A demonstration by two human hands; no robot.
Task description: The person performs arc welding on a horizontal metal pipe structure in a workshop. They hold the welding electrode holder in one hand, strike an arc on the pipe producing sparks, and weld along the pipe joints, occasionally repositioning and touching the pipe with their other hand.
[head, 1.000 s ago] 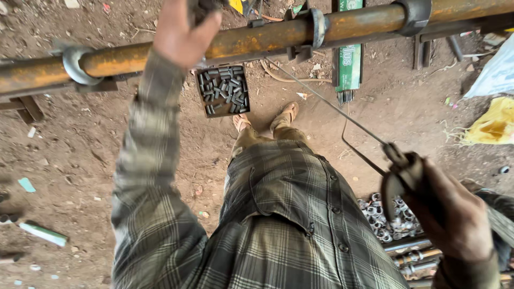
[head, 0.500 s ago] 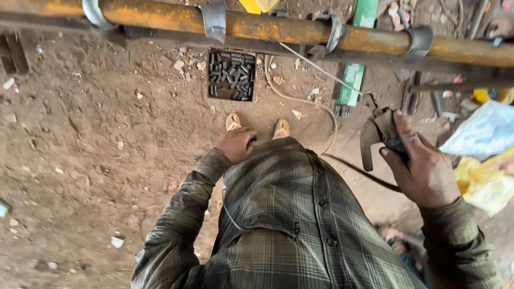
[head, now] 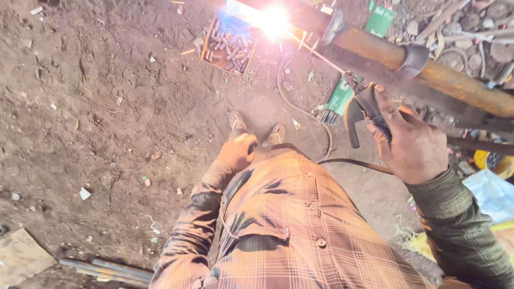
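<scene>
While a white arc [head: 274, 21] flares at the pipe [head: 428, 69], the electrode holder [head: 360, 109] is gripped tight in the right hand [head: 412, 144], fingers wrapped round its dark, curved handle. From its metal jaws a thin rod [head: 316, 53] is run straight up and left to the glare, which washes out the pipe's end. The pipe itself is seen rusty orange, ringed by a grey metal clamp [head: 413, 60]. A black cable [head: 348, 162] is trailed from under the hand across the dirt floor [head: 80, 107]. The left hand [head: 236, 152] is rested on the knee, loosely curled, nothing visibly held. Just beside the arc, a flat box [head: 227, 45] of short metal pieces is lit up on the ground. Past the rod, green packets [head: 340, 96] are left lying.
</scene>
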